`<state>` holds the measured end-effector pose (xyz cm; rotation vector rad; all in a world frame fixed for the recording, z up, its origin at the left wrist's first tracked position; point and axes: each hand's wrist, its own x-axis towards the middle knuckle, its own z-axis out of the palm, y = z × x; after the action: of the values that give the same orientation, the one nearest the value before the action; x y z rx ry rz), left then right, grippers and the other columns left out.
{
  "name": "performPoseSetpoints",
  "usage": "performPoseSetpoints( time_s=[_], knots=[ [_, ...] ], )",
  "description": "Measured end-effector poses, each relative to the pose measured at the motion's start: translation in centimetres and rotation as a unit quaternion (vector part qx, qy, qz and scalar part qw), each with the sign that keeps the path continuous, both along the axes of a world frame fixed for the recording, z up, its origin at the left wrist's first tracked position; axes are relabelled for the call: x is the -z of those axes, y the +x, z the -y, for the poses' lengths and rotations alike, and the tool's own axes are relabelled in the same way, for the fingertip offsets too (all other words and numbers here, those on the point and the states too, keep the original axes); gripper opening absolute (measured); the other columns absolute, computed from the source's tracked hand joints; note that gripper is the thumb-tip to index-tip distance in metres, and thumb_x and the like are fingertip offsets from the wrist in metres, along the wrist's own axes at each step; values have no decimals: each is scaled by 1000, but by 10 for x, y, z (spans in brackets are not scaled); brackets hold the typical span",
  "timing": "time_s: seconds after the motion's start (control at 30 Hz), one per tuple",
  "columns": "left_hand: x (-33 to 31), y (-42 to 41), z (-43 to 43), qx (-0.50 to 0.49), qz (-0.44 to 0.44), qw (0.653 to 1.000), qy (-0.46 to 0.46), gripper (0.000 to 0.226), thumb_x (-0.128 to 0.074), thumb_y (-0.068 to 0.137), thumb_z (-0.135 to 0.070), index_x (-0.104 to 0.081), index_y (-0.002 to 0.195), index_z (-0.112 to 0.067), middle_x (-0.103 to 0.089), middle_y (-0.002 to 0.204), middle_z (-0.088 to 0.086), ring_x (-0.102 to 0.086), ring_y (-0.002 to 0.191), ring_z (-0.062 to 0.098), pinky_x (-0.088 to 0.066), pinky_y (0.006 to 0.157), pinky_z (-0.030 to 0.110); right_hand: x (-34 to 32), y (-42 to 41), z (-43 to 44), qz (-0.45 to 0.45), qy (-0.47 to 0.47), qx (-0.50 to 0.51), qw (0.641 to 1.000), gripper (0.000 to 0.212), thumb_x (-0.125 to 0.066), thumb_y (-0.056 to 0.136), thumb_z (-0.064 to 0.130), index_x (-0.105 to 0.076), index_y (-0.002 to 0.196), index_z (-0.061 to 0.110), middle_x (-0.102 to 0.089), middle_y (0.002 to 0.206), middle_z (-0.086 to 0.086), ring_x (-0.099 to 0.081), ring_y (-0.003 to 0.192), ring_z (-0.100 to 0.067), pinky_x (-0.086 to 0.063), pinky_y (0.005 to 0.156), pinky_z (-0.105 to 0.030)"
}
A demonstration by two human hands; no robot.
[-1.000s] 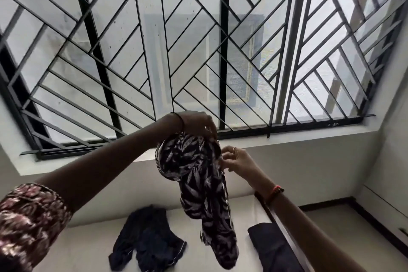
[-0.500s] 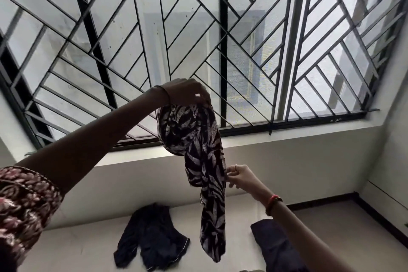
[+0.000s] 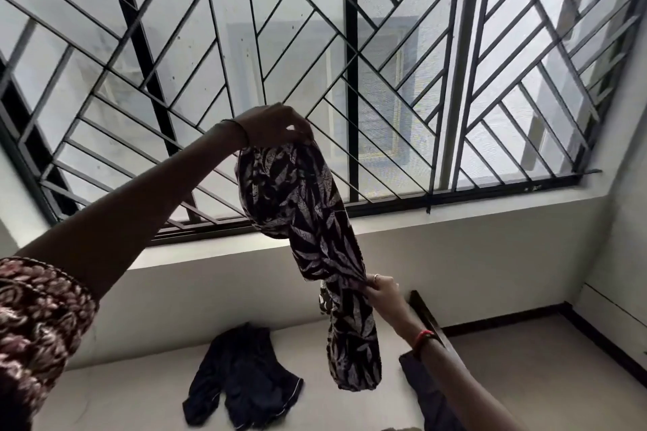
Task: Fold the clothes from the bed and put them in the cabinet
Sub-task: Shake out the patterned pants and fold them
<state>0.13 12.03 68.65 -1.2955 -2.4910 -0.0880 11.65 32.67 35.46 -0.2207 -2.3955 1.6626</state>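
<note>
A dark garment with a pale leaf print (image 3: 308, 220) hangs bunched in the air in front of the window. My left hand (image 3: 276, 124) grips its top end, raised high. Lower down, my right hand (image 3: 380, 289) pinches the cloth about two thirds of the way along; the tail of the garment dangles below it. On the pale bed (image 3: 140, 395) beneath lies a crumpled dark navy garment with thin white piping (image 3: 245, 374). Another dark piece of clothing (image 3: 427, 392) lies at the bed's right edge, partly hidden by my right forearm.
A large window with a black diagonal grille (image 3: 350, 80) fills the wall ahead, above a white sill (image 3: 455, 217). The bed's dark frame edge (image 3: 425, 313) runs along the right. Beige floor (image 3: 542, 360) lies to the right, bounded by a white wall with dark skirting.
My left hand has lifted the printed garment higher. My right hand has slid down the cloth, from near the top to well below, and the garment now hangs stretched out longer.
</note>
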Motion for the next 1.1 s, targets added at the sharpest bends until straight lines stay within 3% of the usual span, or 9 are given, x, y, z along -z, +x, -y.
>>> performPoseSetpoints(
  time_s=[0.13, 0.27, 0.43, 0.5, 0.6, 0.73, 0.87, 0.97, 1.1],
  knots=[
    [17, -18, 29, -97, -21, 995, 20, 25, -51, 93, -22, -68, 110, -27, -68, 114, 4, -62, 106, 25, -44, 80, 32, -33, 29, -18, 8, -138, -86, 987, 19, -70, 79, 20, -72, 87, 3, -69, 74, 2, -61, 66, -5, -49, 62, -17],
    [57, -43, 53, -153, 34, 987, 29, 25, -57, 91, -22, -68, 114, -24, -65, 120, 7, -59, 112, 26, -46, 91, 37, -46, 35, -38, -16, -200, -107, 974, 29, -69, 79, 16, -69, 99, -5, -71, 91, -16, -66, 80, -19, -56, 72, -24],
    [109, -37, 49, -46, 200, 975, 91, 28, -70, 83, -15, -70, 109, -25, -67, 115, 8, -60, 110, 21, -40, 94, 21, -66, 33, -28, -10, -196, -104, 975, 17, -70, 79, 19, -72, 88, 4, -70, 79, -5, -62, 70, -13, -53, 67, -19],
    [127, -18, 41, -6, 291, 949, 124, 34, -69, 83, -14, -70, 96, -46, -71, 104, -9, -64, 100, 3, -44, 92, 15, -74, 30, -17, 3, -172, -119, 978, 10, -71, 79, 19, -73, 83, 10, -71, 76, -2, -63, 66, -9, -52, 64, -18],
    [151, 10, 23, 37, 403, 908, 111, 25, -66, 84, -24, -69, 104, -38, -68, 100, -27, -60, 95, -11, -44, 88, 11, -86, 26, -2, 14, -151, -133, 979, 8, -70, 83, 15, -73, 86, 8, -71, 75, -1, -64, 66, -10, -52, 63, -18],
    [173, 40, -6, 97, 505, 855, 62, 36, -55, 94, -16, -58, 129, -9, -61, 125, -3, -57, 112, 1, -43, 96, 15, -100, 27, 14, 11, -157, -184, 970, 5, -69, 82, 11, -74, 80, 11, -70, 72, 1, -63, 63, -8, -53, 65, -18],
    [170, 55, -21, 89, 594, 798, 56, 41, -53, 90, -30, -60, 121, -4, -67, 113, 10, -65, 96, 12, -51, 83, 20, -112, 35, 13, -8, -171, -204, 964, 9, -68, 82, 10, -74, 77, 13, -71, 73, 0, -64, 66, -8, -53, 67, -18],
    [166, 54, -23, 59, 583, 810, 6, 34, -57, 85, -43, -72, 92, -13, -71, 89, 4, -65, 76, 11, -52, 70, 20, -116, 41, 7, -15, -170, -207, 963, 10, -66, 84, 14, -70, 85, 5, -69, 74, -2, -63, 64, -11, -52, 61, -18],
    [158, 55, -29, 72, 549, 828, -89, 32, -60, 90, -38, -72, 97, -8, -71, 93, 6, -64, 84, 18, -52, 79, 27, -113, 44, -1, -19, -180, -200, 963, 14, -70, 78, 20, -72, 87, 9, -70, 79, -4, -63, 69, -11, -52, 64, -19]
  ],
)
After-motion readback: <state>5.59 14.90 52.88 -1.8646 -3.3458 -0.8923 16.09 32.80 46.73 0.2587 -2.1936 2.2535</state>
